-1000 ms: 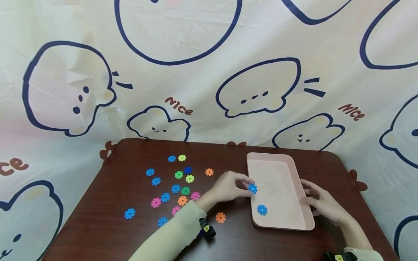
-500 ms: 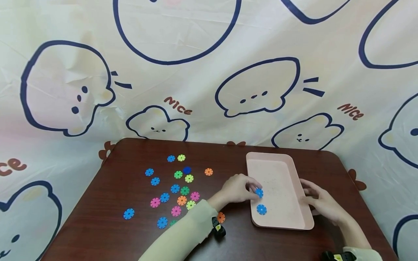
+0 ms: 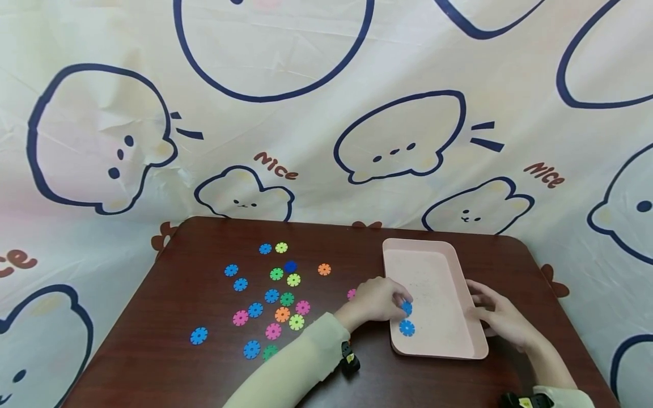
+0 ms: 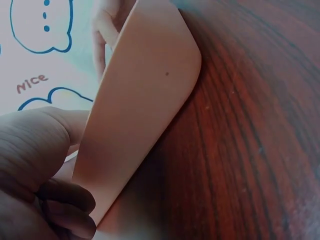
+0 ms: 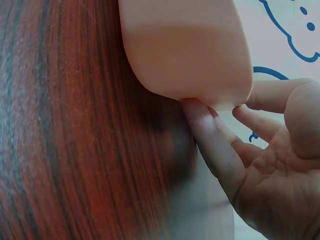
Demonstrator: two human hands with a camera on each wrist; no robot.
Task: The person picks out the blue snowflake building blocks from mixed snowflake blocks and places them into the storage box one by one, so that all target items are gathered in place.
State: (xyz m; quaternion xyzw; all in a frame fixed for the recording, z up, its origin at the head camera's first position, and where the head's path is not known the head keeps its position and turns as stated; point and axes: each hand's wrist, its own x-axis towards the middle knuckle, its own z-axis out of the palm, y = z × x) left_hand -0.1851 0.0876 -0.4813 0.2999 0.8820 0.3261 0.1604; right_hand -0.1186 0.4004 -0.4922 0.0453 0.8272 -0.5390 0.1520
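Both hands at a pale pink tray in the head view; pinches a blue disc in the left hand, thumb and fingertips gathered on it, low inside the tray by the left wall; cannot tell about contact with the floor; has a second blue disc flat in the tray, just nearer; grips the tray's right wall with the right hand; has coloured discs strewn over the dark table to the left, plus a pink disc just beside the left hand.

In the left wrist view, reaches past the tray's outer wall, losing fingertips and disc behind it; cannot tell the pinch from there; catches right-hand fingers beyond.

In the right wrist view, spreads thumb and fingers apart, with the tray's edge between.
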